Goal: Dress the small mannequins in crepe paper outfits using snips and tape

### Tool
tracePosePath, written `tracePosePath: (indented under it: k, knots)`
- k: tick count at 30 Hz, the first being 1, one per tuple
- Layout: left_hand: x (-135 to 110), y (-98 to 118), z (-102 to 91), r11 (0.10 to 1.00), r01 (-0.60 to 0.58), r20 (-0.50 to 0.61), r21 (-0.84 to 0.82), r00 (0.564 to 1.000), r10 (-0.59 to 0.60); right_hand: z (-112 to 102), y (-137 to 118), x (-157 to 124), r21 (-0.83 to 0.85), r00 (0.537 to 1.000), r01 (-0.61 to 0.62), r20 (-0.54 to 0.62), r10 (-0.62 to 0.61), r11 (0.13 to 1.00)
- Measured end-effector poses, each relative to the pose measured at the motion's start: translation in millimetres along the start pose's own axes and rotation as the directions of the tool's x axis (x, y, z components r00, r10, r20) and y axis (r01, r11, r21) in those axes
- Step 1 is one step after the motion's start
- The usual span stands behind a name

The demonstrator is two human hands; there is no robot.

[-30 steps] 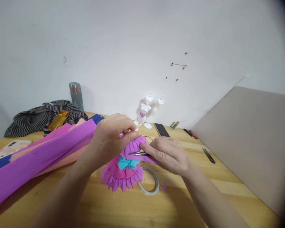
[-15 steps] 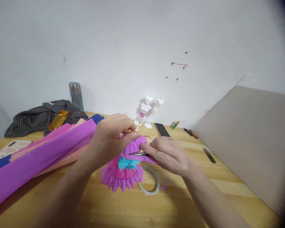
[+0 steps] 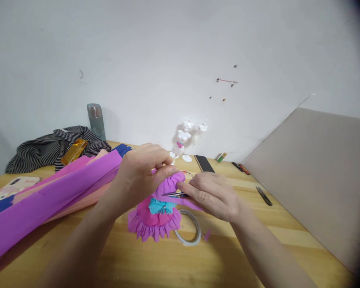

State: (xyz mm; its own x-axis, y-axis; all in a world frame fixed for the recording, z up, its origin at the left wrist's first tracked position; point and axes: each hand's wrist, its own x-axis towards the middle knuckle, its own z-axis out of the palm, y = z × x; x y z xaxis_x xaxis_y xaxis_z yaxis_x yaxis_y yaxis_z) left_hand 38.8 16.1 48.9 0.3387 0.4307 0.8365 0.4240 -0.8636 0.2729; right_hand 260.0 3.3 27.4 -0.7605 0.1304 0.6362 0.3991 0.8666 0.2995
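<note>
My left hand [image 3: 144, 166] pinches the top of a gathered piece of purple crepe paper [image 3: 169, 184] between thumb and fingers. From the right, my right hand [image 3: 214, 196] is closed around scissors [image 3: 174, 194], whose blades lie across the lower part of that paper; the handles are mostly hidden. A narrow purple strip [image 3: 189, 203] hangs below the blades toward my right hand. Underneath is a small pink paper skirt [image 3: 144, 211] with a purple ruffled hem and a light blue pleated bow [image 3: 162, 206]. A roll of tape [image 3: 199, 232] lies beside the skirt.
White mini mannequins [image 3: 183, 137] stand by the wall. To the left lie long purple crepe paper sheets [image 3: 63, 192], a phone [image 3: 22, 184], striped cloth [image 3: 45, 148] and a flask [image 3: 96, 122]. A dark phone [image 3: 204, 164] and thread snips [image 3: 264, 196] are on the right.
The purple strip under the blades hangs slightly farther from the gathered piece, with a wider gap. Both hands stay almost in place.
</note>
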Motion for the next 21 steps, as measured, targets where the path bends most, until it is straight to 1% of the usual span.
tracePosePath:
  k: [9,15,21]
  knots:
    - [0.8,1.6,-1.4,1.0,0.014,0.011,0.012,1.0,-0.015,-0.6,-2.0,3.3,0.025,0.999,0.028,-0.034,-0.028,0.999]
    - [0.8,1.7,-0.8,1.0,0.011,0.007,0.008,1.0,-0.011,-3.6,-8.6,2.4,-0.042,1.0,0.022,-0.014,-0.023,0.999]
    - [0.8,2.2,-0.7,1.0,0.021,0.008,0.006,1.0,-0.021,-6.9,-17.4,-1.2,-0.046,1.0,0.011,0.014,-0.01,0.999]
